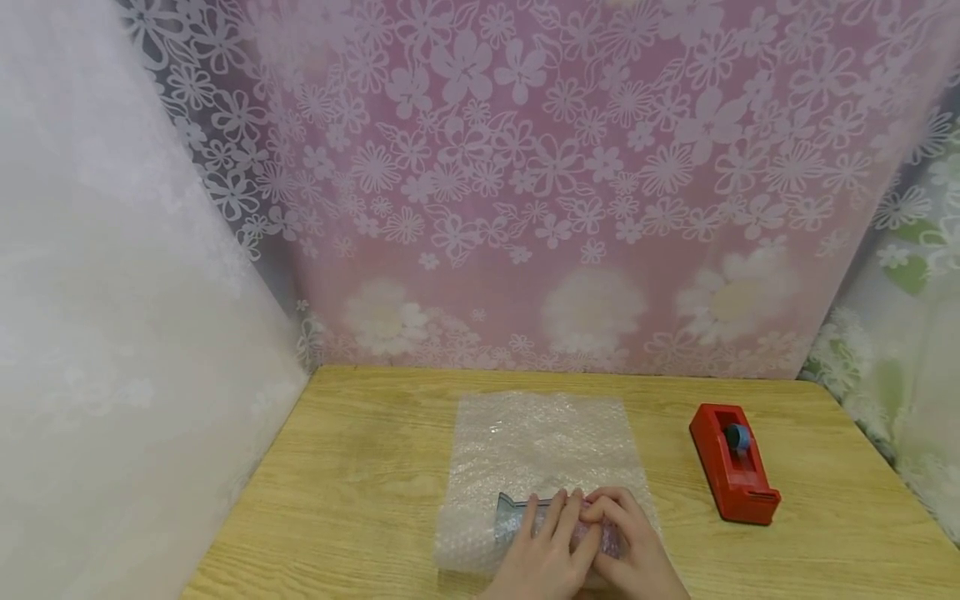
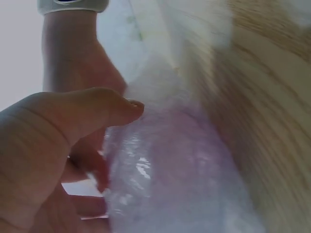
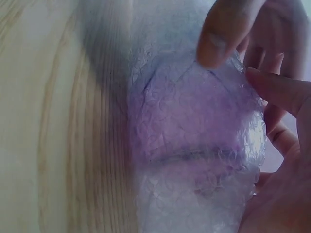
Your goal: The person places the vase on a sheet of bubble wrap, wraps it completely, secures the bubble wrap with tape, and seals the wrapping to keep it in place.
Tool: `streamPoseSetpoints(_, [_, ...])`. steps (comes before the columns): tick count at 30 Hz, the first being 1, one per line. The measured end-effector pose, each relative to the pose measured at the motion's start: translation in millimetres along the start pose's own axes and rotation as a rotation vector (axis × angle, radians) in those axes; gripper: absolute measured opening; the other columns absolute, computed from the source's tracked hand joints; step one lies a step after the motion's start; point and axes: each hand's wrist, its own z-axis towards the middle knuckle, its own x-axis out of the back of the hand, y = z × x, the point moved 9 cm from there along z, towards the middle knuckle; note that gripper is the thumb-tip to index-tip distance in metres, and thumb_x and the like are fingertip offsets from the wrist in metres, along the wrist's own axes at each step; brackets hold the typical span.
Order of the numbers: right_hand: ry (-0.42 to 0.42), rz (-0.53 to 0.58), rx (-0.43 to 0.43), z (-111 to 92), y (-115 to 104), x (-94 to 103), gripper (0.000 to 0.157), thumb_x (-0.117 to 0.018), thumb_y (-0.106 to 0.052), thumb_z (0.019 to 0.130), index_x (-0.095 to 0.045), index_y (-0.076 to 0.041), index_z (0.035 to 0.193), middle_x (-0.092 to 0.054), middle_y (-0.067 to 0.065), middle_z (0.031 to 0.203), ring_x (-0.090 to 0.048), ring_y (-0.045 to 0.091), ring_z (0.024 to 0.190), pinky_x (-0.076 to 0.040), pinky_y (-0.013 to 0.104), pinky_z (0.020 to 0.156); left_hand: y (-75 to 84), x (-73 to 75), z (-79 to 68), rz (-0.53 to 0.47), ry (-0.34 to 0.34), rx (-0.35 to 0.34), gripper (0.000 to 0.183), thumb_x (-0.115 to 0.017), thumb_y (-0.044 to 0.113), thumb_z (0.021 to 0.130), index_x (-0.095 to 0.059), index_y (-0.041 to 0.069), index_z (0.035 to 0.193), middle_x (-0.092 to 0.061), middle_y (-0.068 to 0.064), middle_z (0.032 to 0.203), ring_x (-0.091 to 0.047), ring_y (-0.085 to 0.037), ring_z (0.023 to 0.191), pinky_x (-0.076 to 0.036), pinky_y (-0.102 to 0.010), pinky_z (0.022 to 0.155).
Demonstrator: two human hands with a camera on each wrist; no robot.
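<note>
A translucent vase-like vessel [image 1: 507,523], blue with a flared rim at its left end and pink-purple at its right, lies on its side. Bubble wrap [image 1: 543,442] spreads flat behind it and covers it in both wrist views. My left hand [image 1: 546,550] lies over its middle with the fingers spread across the top; in the left wrist view the thumb [image 2: 112,108] presses on the wrapped side. Close by, my right hand [image 1: 630,533] grips the pink end, fingers bent over it. The two hands touch. Much of the vessel is hidden beneath them.
A red tape dispenser [image 1: 735,467] with a small blue roll stands to the right on the wooden table [image 1: 360,467]. Flower-patterned curtains [image 1: 525,183] hang behind the table and along both sides.
</note>
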Motion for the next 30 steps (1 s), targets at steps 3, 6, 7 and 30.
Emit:
streamPoseSetpoints(3, [-0.027, 0.028, -0.046, 1, 2, -1.2, 0.033, -0.079, -0.011, 0.072, -0.06, -0.027, 0.094, -0.052, -0.002, 0.107, -0.046, 0.004, 0.098, -0.042, 0.02, 0.082, -3.2, -8.7, 1.9, -0.043, -0.055, 0.023, 0.081, -0.062, 0.066, 0.073, -0.038, 0.022, 0.138, -0.043, -0.017, 0.139, -0.045, -0.036, 0.124, -0.045, -0.053, 0.09])
streamPoseSetpoints(6, [-0.06, 0.053, -0.098, 1, 3, -3.5, 0.026, -0.076, -0.018, 0.076, -0.061, -0.028, 0.095, -0.051, -0.003, 0.108, -0.045, 0.003, 0.098, -0.043, 0.023, 0.081, -6.4, -17.7, 3.4, -0.084, -0.119, 0.045, 0.088, -0.069, 0.065, 0.067, -0.034, 0.028, 0.139, -0.042, -0.014, 0.139, -0.042, -0.036, 0.126, -0.042, -0.055, 0.093])
streamPoseSetpoints(7, [-0.067, 0.064, -0.105, 1, 3, -4.0, 0.024, -0.075, -0.018, 0.077, -0.061, -0.027, 0.095, -0.051, -0.002, 0.108, -0.045, 0.004, 0.098, -0.043, 0.023, 0.081, -7.2, -19.4, 4.3, -0.099, -0.13, 0.05, 0.09, -0.071, 0.063, 0.066, -0.033, 0.029, 0.139, -0.042, -0.013, 0.138, -0.042, -0.036, 0.126, -0.041, -0.056, 0.093])
streamPoseSetpoints(30, [-0.075, 0.148, -0.095, -2, 3, -4.3, 0.019, -0.066, -0.009, 0.085, -0.059, -0.024, 0.094, -0.048, 0.001, 0.108, -0.043, 0.006, 0.097, -0.043, 0.024, 0.075, -12.0, -18.5, 13.0, -0.26, 0.047, 0.023, 0.07, -0.069, 0.071, 0.061, -0.049, 0.038, 0.12, -0.051, 0.008, 0.115, -0.049, -0.013, 0.098, -0.045, -0.036, 0.079])
